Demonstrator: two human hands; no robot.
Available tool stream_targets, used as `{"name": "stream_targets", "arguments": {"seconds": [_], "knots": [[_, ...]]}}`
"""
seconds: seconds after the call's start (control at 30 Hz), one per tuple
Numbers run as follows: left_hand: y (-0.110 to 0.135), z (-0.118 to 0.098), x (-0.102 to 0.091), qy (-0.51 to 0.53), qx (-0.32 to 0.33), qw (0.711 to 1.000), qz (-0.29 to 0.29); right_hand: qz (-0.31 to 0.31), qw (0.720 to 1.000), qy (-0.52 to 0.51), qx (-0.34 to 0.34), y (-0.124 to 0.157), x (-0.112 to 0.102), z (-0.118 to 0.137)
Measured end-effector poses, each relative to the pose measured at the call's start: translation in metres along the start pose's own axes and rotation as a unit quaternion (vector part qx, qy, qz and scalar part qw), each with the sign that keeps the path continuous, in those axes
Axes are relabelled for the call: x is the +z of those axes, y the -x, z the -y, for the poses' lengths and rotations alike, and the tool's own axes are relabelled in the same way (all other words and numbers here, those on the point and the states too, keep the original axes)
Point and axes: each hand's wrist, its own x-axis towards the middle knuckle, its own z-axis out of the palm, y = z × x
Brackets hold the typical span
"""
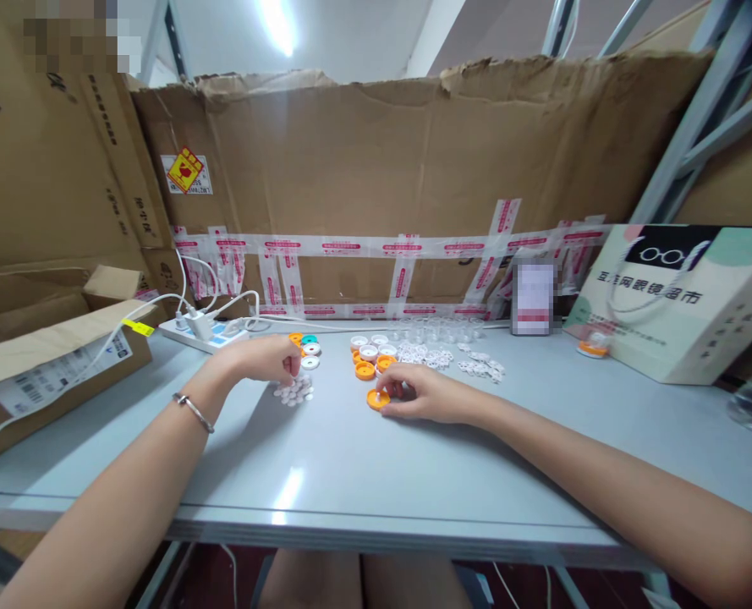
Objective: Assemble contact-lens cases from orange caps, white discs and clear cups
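Note:
My left hand [267,359] reaches down at the back edge of a pile of small white discs [294,390], its fingers drawn together. What lies between its fingertips, if anything, is too small to make out. Behind it sit orange, teal and white round pieces [310,348]. With thumb and fingers, my right hand [421,392] grips the rim of a shallow orange round cap [376,403] on the table. A small white bit shows inside that cap. Just beyond are more orange caps [364,371] and white caps [369,352].
Loose white pieces [427,356] and clear round parts [439,328] lie at the back. A phone [533,296] leans against the cardboard [363,169]. A power strip [204,334] and open carton [64,364] are left; a paper bag [673,313] stands right, on the grey table [363,474].

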Motion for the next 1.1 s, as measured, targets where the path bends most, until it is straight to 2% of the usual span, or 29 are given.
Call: {"name": "stream_targets", "arguments": {"seconds": [0.37,0.7,0.97,1.1], "knots": [[-0.006,-0.006,0.005,-0.012,0.009,1.0,0.003,0.0,1.0,-0.004,-0.002,0.002,-0.001,-0.001],[-0.007,-0.002,0.01,-0.015,0.005,1.0,-0.013,0.003,1.0,-0.011,0.008,0.002,-0.002,0.0],[-0.003,-0.01,0.005,-0.015,0.0,0.999,-0.031,0.002,1.0,-0.009,-0.004,0.002,-0.001,-0.002],[-0.001,-0.012,0.004,0.003,0.015,1.0,-0.015,0.003,1.0,-0.013,-0.003,0.002,-0.002,-0.004]]}}
